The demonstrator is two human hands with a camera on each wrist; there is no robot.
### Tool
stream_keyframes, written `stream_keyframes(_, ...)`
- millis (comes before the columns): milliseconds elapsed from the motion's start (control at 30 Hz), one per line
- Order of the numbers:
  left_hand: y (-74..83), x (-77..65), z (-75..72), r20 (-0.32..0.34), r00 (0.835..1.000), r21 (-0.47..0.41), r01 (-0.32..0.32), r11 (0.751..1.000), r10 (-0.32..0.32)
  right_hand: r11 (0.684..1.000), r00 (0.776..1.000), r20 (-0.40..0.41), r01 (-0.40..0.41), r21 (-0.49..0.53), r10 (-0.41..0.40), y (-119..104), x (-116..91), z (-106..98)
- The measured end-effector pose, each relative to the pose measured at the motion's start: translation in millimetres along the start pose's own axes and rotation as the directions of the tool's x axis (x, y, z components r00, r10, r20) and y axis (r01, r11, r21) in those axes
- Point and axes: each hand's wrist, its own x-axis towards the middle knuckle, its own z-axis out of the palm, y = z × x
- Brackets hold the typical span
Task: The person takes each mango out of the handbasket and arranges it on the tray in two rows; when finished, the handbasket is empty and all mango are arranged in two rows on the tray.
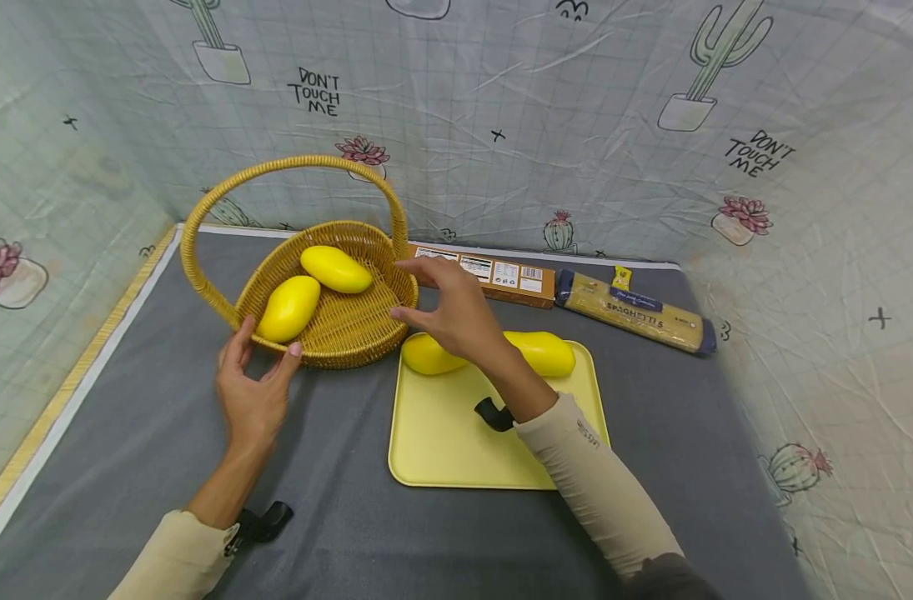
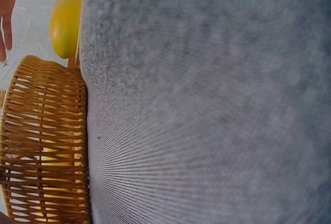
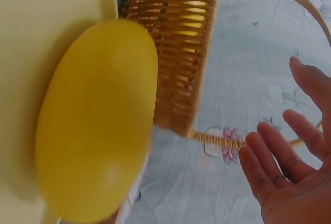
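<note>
A wicker basket (image 1: 351, 333) with a tall arched handle stands at the back left, and two yellow mangoes (image 1: 289, 309) lie in it. At its front left rim, my left hand (image 1: 253, 400) touches the basket with thumb and fingers spread apart. My right hand (image 1: 459, 308) hovers by the basket's right rim, fingers and thumb apart, holding nothing. Below that hand and wrist, two more yellow mangoes lie on a pale yellow tray (image 1: 456, 442): a left mango (image 1: 428, 357), partly hidden, and a right mango (image 1: 542, 353). The right wrist view shows one mango (image 3: 98, 120) up close.
Behind the tray lies a long brown box (image 1: 516, 283) with printed labels. To its right is a spaghetti pack (image 1: 636, 315), with a small yellow wrapper (image 1: 622, 277) behind it. A patterned curtain (image 1: 501, 133) encloses the grey-covered table (image 1: 328, 500).
</note>
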Motion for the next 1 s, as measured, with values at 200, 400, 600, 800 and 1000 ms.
stream_keyframes(200,-0.1,0.4,0.2,-0.001,1.0,0.006,0.001,1.0,-0.001,1.0,1.0,0.023,-0.008,0.017,0.007,-6.5,18.4,18.1)
stream_keyframes(400,-0.4,0.7,0.2,-0.002,1.0,0.008,0.005,1.0,-0.005,0.999,0.999,0.033,-0.001,0.042,-0.001,-9.4,38.5,37.1)
stream_keyframes(600,-0.7,1.2,0.4,0.002,1.0,0.006,0.015,1.0,-0.015,0.998,0.999,0.053,-0.007,0.06,0.004,-7.9,57.7,54.8)
stream_keyframes(800,-1.1,1.2,0.3,-0.002,1.0,0.0,0.001,1.0,-0.001,0.996,0.994,0.093,-0.069,0.058,0.064,-8.4,73.7,68.5)
stream_keyframes(1000,-1.0,1.2,0.6,-0.003,1.0,-0.007,0.005,1.0,-0.005,0.991,0.986,0.102,-0.134,0.005,0.133,-7.1,88.2,81.8)
